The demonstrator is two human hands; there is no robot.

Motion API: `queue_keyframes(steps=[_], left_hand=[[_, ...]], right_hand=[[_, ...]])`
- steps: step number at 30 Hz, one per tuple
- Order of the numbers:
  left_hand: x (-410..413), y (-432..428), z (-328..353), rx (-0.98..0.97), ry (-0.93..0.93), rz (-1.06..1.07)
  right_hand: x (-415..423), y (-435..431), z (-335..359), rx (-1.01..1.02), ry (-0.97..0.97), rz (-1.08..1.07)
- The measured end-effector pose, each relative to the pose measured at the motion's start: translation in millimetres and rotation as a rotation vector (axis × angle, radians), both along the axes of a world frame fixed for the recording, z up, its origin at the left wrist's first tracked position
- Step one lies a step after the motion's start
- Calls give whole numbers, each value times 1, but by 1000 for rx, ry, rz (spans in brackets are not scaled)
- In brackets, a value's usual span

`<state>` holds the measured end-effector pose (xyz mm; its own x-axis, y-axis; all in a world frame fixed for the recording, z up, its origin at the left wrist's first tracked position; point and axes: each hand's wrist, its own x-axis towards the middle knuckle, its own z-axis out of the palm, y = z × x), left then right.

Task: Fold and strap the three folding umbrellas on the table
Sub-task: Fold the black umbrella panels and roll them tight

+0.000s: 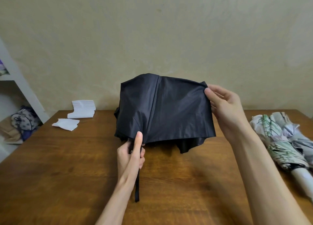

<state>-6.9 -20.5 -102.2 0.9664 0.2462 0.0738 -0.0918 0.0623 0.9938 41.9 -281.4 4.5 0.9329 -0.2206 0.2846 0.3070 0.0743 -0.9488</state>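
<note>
Black cloth is being drawn out into a pleat, so the folding step is judged to be in hand on the black umbrella (169, 109), which is held up over the middle of the desk (67, 165). Its hem end, where the rib tips are bunched, is clasped by the left grip (132, 157), with the fingers curled round it and the thumb laid up along the cloth. The strap (136, 187) hangs loose below. An upper corner of the canopy is pinched between thumb and fingers of the right grip (223, 102) and pulled taut.

The long axis is set steeply: the hem end is down and toward the person, the crown up and away, leaning slightly right.

Next, the panel must be laid flat round the shaft, the remaining panels wrapped likewise, and the strap wound round.

The floral umbrella (279, 146) and the grey umbrella (298, 136) lie bundled at the desk's right edge.
</note>
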Motion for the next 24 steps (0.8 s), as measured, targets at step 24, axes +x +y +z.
queue_keyframes(steps=[24], left_hand=[[0,0,-6,17,-26,-83]], right_hand=[[3,14,-6,-20,80,-107]])
